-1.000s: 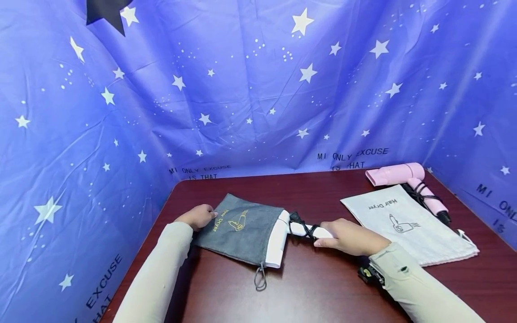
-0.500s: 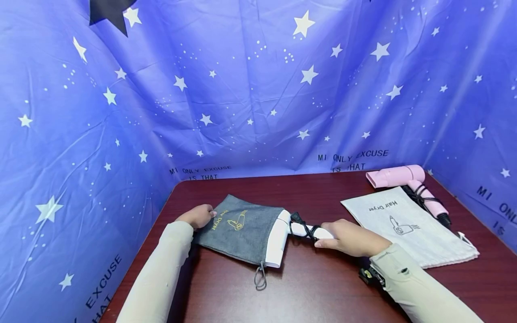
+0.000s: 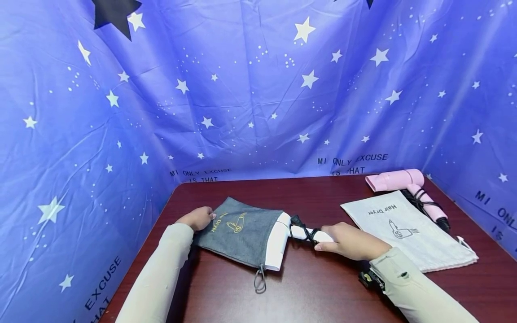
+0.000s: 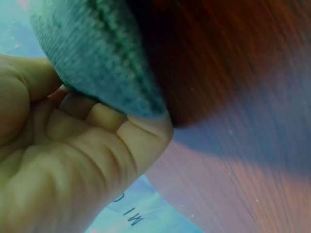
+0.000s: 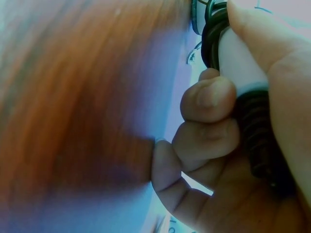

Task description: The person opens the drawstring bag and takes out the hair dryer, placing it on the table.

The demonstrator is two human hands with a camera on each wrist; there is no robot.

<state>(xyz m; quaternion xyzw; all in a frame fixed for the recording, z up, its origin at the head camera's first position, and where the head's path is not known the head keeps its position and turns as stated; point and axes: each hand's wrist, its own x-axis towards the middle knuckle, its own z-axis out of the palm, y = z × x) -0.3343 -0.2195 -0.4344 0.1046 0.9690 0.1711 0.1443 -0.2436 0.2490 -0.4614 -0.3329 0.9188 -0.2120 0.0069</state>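
Note:
A grey cloth drawstring bag [image 3: 246,235] with yellow "Hair Dryer" print lies near the middle of the table. My left hand [image 3: 197,219] pinches its closed end; the left wrist view shows thumb and fingers around the cloth edge [image 4: 102,58]. A white hair dryer [image 3: 277,244] stands beside the bag's cord end, its body overlapping the bag's mouth; how much of it is inside is hidden. My right hand [image 3: 351,241] grips the dryer's handle [image 5: 240,63], which has a black cord [image 3: 308,233] wound around it. From the bag's near corner hangs a drawstring loop [image 3: 260,281].
To the right lies a white "Hair Dryer" bag [image 3: 408,233]. Behind it, a pink hair dryer [image 3: 397,180] with a black wound cord rests at the table's far right. A blue star-printed cloth [image 3: 250,89] surrounds the dark red table [image 3: 307,291] at the back and sides.
The head view has tilted slightly, so everything sits a little lower in it. Both hands, the grey bag and the white dryer keep nearly the same places.

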